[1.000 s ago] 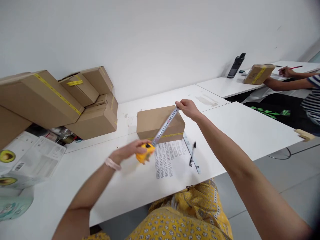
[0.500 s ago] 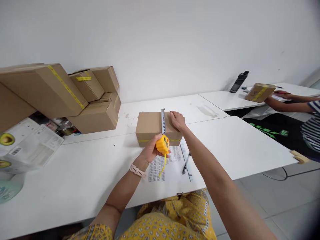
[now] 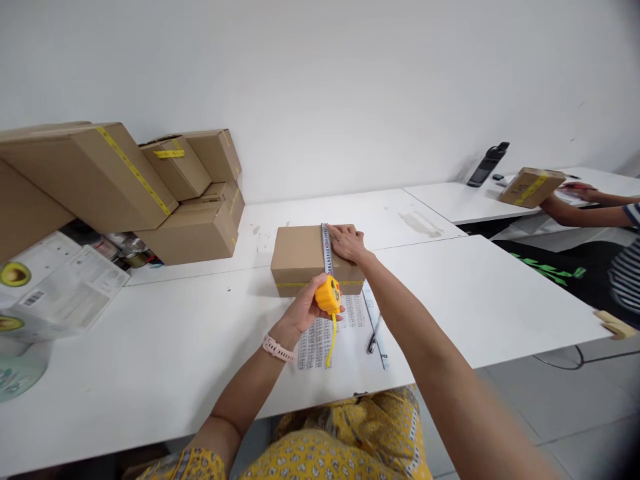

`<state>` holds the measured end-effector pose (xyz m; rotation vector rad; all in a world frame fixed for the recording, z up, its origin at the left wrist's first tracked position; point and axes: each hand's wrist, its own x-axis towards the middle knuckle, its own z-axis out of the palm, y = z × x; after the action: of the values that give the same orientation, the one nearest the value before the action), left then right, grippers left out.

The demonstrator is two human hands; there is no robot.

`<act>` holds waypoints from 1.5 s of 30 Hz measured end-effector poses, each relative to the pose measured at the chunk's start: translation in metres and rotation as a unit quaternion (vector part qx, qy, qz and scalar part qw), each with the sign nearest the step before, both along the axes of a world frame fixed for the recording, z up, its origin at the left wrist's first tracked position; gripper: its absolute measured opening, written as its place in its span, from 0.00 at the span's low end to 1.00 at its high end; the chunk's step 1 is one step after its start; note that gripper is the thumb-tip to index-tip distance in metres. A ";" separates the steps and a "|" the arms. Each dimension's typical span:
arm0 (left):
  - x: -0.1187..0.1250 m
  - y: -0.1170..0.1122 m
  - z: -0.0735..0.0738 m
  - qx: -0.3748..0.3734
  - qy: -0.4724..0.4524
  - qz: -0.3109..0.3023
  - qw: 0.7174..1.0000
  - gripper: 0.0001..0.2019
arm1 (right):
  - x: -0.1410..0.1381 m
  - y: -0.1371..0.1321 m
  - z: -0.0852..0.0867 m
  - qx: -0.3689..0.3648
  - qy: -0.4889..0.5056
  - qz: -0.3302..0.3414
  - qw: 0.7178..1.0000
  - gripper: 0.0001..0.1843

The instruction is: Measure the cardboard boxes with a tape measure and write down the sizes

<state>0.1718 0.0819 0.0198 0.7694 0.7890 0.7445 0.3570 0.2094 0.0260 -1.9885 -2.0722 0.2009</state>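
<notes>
A yellow tape measure (image 3: 328,294) is gripped in my left hand (image 3: 304,305) at the near side of a brown cardboard box (image 3: 299,247). Its pulled-out blade (image 3: 327,250) runs across the box top to the far edge, numbers facing up. My right hand (image 3: 349,243) lies on the right part of the box top, its fingers stretched toward the blade's far end and touching it. From the tape case hangs a yellow strap (image 3: 332,343) over a printed sheet (image 3: 313,348), which is partly under the box. To the right of the strap lies a pen (image 3: 372,343).
Several cardboard boxes (image 3: 193,230) are stacked at the left by the wall, beside a white carton with avocado pictures (image 3: 53,293). On the right, another person's hand holds a small taped box (image 3: 531,187) near a dark bottle (image 3: 489,164). The white table's front edge is close to me.
My right hand has shifted left along the box top, and its fingers now reach the blade's far end. The blade lies lower against the box. My left hand keeps its hold.
</notes>
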 end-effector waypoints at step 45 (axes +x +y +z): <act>-0.107 0.016 -0.032 0.186 0.126 0.182 0.957 0.29 | 0.053 -0.105 -0.049 0.034 0.497 -0.099 0.862 0.38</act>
<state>0.0649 0.0980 -0.0120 1.0875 1.0544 1.1622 0.4102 0.1046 -0.0226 -1.5061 -1.1724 0.8771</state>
